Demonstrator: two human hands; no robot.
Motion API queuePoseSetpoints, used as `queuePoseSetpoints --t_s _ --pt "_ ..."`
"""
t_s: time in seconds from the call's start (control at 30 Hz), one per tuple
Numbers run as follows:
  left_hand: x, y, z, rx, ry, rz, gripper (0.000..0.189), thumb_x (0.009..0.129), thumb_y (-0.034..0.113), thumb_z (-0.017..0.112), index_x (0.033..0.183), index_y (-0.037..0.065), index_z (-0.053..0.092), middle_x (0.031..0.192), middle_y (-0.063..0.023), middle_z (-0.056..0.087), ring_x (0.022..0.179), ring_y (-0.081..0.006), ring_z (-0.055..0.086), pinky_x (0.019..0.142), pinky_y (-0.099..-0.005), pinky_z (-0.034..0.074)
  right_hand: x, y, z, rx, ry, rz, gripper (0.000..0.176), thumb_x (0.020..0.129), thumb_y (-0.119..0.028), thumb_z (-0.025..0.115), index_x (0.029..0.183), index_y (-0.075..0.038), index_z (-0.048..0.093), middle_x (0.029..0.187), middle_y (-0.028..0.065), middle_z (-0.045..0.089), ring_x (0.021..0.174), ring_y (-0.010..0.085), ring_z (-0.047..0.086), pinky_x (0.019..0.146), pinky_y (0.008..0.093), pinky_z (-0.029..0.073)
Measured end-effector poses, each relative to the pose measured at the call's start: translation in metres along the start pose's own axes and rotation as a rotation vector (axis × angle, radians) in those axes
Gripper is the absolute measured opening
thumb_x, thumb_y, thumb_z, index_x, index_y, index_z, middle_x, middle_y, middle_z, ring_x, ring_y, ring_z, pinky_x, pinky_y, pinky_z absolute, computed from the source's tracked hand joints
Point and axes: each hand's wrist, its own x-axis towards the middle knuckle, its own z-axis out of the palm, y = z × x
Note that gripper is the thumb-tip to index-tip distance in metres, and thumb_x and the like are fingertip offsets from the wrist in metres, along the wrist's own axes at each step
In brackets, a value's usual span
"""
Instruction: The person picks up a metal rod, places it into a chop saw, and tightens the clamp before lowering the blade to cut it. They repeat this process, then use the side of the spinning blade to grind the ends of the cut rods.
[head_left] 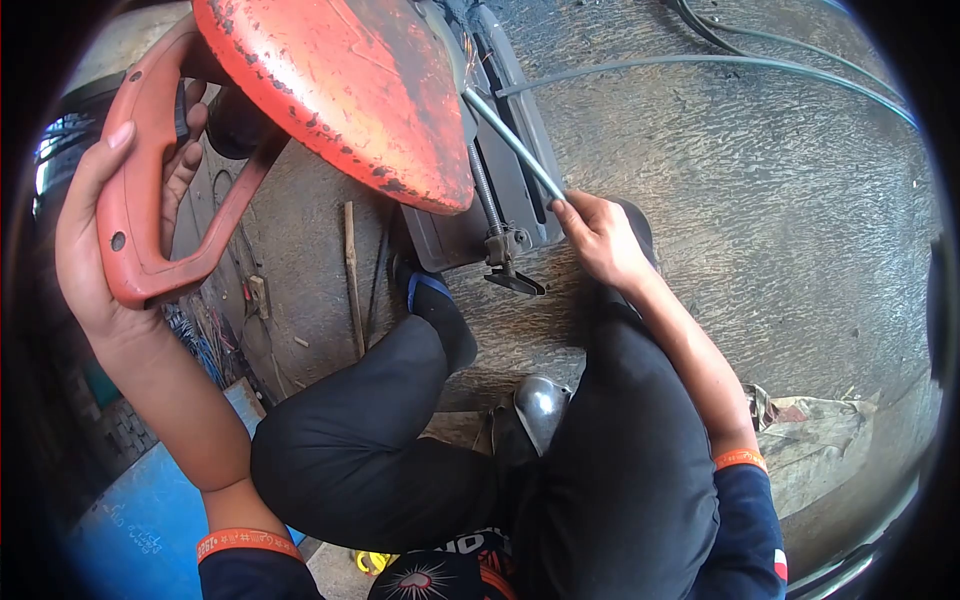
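Head view: left hand [88,232] gripped the orange saw handle [133,195] at nine o'clock; right hand [600,237], near centre, pinched a thin metal rod [513,143] running toward eleven o'clock under the blade guard [340,85].

Navy sleeves [752,530], orange cuffs [740,459], black trousers [620,480]

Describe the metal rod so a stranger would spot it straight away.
Find the big orange saw guard at top. From under its right edge a thin grey metal rod slants down to the right hand. Unlike the curving cables behind, it is straight.
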Motion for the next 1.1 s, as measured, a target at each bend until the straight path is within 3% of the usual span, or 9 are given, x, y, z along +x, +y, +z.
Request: queuePoseSetpoints --t_s 0.07,0.17,0.23,0.27,0.4,0.43,0.53,0.73,1.1 --pt "0.0 0.0 0.002 0.015 0.013 0.013 0.053 0.089 0.019 0.056 0.13 -0.012 0.042 0.119 -0.0217 0.057 0.102 -0.0259 0.061 0.089 -0.0342 0.05 -0.002 -0.003 -0.001 0.004 0.027 -0.014 0.03 0.095 -0.026 0.053 0.087 0.002 0.06 0.061 0.0187 0.052 0.055 0.0271 0.052 0.058 0.0404 0.043" --pt "-0.003 0.001 0.005 -0.001 0.031 -0.009 0.05 0.09 0.018 0.056 0.13 -0.009 0.043 0.115 -0.0215 0.059 0.095 -0.0254 0.062 0.091 -0.0338 0.05 -0.003 -0.004 -0.005 -0.04 0.018 0.056 0.027 0.093 -0.025 0.057 0.095 0.001 0.064 0.066 0.0215 0.058 0.06 0.0321 0.06 0.061 0.0406 0.047" --pt "0.002 0.002 -0.007 0.016 0.003 -0.026 0.05 0.09 0.018 0.056 0.129 -0.009 0.043 0.114 -0.0215 0.06 0.094 -0.0249 0.062 0.091 -0.0337 0.05 0.005 0.02 -0.003 -0.164 0.366 -0.098 0.028 0.091 -0.026 0.059 0.107 -0.004 0.067 0.075 0.0224 0.064 0.073 0.0347 0.066 0.068 0.0404 0.051" --pt "0.003 0.002 -0.012 0.031 -0.02 -0.046 0.049 0.09 0.018 0.056 0.129 -0.01 0.044 0.113 -0.0215 0.06 0.094 -0.0245 0.062 0.09 -0.0336 0.05 0.011 0.02 -0.014 -0.282 0.389 -0.063 0.032 0.09 -0.028 0.06 0.114 -0.008 0.066 0.087 0.0218 0.067 0.084 0.0359 0.067 0.074 0.0394 0.053" --pt "0.002 0.002 -0.007 0.047 -0.045 -0.017 0.053 0.09 0.017 0.055 0.13 -0.014 0.041 0.116 -0.0234 0.059 0.099 -0.0242 0.062 0.086 -0.0297 0.051 0.031 0.016 -0.059 -0.535 0.461 -0.044 0.03 0.09 -0.033 0.06 0.113 -0.015 0.068 0.094 0.0133 0.067 0.093 0.0306 0.062 0.086 0.0461 0.041" --pt "0.0 0.001 -0.005 0.035 -0.021 -0.014 0.053 0.09 0.017 0.055 0.13 -0.014 0.041 0.117 -0.0238 0.058 0.099 -0.0245 0.061 0.086 -0.0301 0.051 0.035 0.011 -0.069 -0.618 0.466 -0.09 0.028 0.09 -0.033 0.06 0.112 -0.018 0.068 0.092 0.0088 0.065 0.093 0.0274 0.059 0.087 0.0454 0.035" --pt "-0.001 0.002 -0.001 0.003 -0.012 -0.019 0.052 0.09 0.017 0.055 0.13 -0.012 0.041 0.115 -0.0237 0.059 0.098 -0.0249 0.061 0.089 -0.032 0.05 0.047 0.0 -0.087 -0.753 0.505 -0.328 0.025 0.088 -0.032 0.061 0.108 -0.019 0.069 0.081 0.0041 0.061 0.086 0.0249 0.057 0.083 0.0412 0.033" --pt "-0.001 0.001 0.001 -0.026 -0.04 -0.013 0.052 0.09 0.018 0.056 0.131 -0.011 0.04 0.114 -0.024 0.059 0.1 -0.0259 0.06 0.094 -0.0349 0.048 0.072 -0.024 -0.1 -0.901 0.494 -0.56 0.02 0.087 -0.029 0.062 0.103 -0.019 0.071 0.076 0.0019 0.058 0.083 0.0218 0.056 0.081 0.0404 0.032" --pt "0.0 0.001 0.0 -0.001 -0.017 -0.01 0.053 0.09 0.017 0.056 0.131 -0.011 0.04 0.115 -0.0241 0.059 0.099 -0.0264 0.061 0.092 -0.0348 0.049 0.076 -0.053 -0.113 -1.027 0.443 -0.632 0.021 0.088 -0.025 0.063 0.106 -0.018 0.071 0.076 -0.001 0.057 0.083 0.0167 0.053 0.081 0.0357 0.03"
